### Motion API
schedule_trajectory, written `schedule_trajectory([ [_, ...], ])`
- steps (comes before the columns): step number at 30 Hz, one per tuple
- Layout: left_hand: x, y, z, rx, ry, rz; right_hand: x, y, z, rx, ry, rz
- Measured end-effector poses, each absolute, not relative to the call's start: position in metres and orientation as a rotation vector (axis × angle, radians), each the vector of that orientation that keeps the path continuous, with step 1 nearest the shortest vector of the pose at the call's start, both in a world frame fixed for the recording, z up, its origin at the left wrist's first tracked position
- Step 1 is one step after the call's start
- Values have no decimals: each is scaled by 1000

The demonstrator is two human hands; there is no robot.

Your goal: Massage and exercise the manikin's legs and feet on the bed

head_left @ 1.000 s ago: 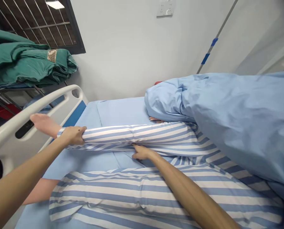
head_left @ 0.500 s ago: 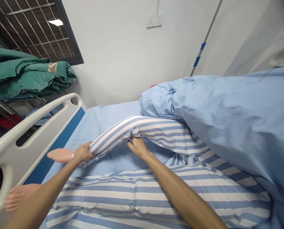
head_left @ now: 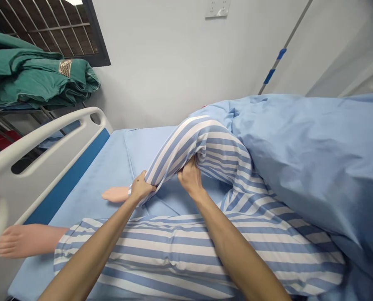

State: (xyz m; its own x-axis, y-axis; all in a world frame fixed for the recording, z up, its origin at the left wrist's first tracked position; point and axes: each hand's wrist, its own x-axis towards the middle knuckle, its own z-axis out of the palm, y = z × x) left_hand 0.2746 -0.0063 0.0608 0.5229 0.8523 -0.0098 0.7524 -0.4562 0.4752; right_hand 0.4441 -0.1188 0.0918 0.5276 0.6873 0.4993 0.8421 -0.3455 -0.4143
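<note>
A leg in blue-and-white striped trousers point(head_left: 219, 140) is bent, its knee raised off the bed. Its bare foot point(head_left: 115, 194) looks smooth, like a manikin's, and rests on the sheet. My left hand point(head_left: 141, 187) is wrapped round the lower shin over the trouser cloth. Under the bent knee, my right hand point(head_left: 191, 175) is closed against the back of the leg, its fingertips partly hidden by cloth. The other striped leg point(head_left: 161, 251) lies straight in front, and its bare foot point(head_left: 26, 241) points to the footboard.
A white-and-blue footboard point(head_left: 89, 121) stands at the left. Folded blue bedding point(head_left: 299, 138) covers the upper body side at right. Green cloth point(head_left: 39, 79) lies piled on a rack beyond the footboard. The wall and a pole point(head_left: 277, 62) are behind the bed.
The far leg has bent more: its knee has risen and its foot has slid right along the sheet, away from the footboard. Both hands have moved with it, and the camera view has shifted.
</note>
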Motion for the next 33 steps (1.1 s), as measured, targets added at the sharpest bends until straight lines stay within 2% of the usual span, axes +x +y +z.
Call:
schedule_trajectory([
  [10, 262, -3, 75, 2310, 1241, 250, 433, -130, 92, -1975, -1361, -263],
  [15, 219, 13, 95, 2441, 1366, 113, 426, -131, 83, -1879, -1524, -130],
  [22, 145, 55, 158, 2764, 1549, -295, 404, -129, 73, -1835, -1705, 302],
  [28, 162, 71, 231, 3030, 1454, -553, 383, -120, 60, -1713, -1502, 726],
  [33, 181, 76, 263, 3072, 1448, -598, 383, -113, 58, -1507, -1298, 827],
])
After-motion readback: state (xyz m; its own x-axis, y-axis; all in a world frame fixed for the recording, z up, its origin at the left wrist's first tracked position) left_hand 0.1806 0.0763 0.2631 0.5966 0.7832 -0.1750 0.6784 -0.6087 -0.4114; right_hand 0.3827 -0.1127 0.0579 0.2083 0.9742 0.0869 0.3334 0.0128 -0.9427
